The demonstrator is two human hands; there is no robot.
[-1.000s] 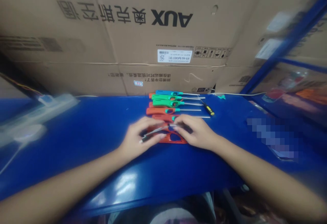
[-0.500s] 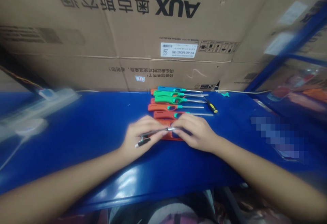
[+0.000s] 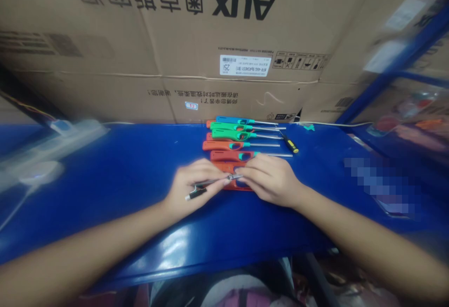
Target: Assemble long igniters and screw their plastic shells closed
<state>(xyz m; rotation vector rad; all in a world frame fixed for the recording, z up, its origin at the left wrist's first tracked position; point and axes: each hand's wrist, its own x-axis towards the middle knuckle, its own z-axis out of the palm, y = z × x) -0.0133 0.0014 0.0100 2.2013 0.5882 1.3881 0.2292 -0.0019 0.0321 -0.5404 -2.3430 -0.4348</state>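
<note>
My left hand is closed in a pinch on a lighter igniter, a small black cylinder with a pale end, joined to a thin wire and a silver tip. Its black part lies along my left thumb. My right hand is closed too, its thumb and fingers pinched at the silver tip; the fingers partly cover that end. Just beneath both hands lies an orange lighter body, partly hidden. Beyond it, a red-orange long-necked lighter rests on the blue table.
Several more long lighters, among them a green one and a blue one, lie stacked towards the cardboard wall. A yellow-and-black screwdriver is beside their metal necks. At left stands a white power strip; a blurred-out phone-like object lies right.
My right fingers have shifted slightly at the silver tip, and less of the metal shows past them. My left hand keeps its hold. The view has shifted a little.
</note>
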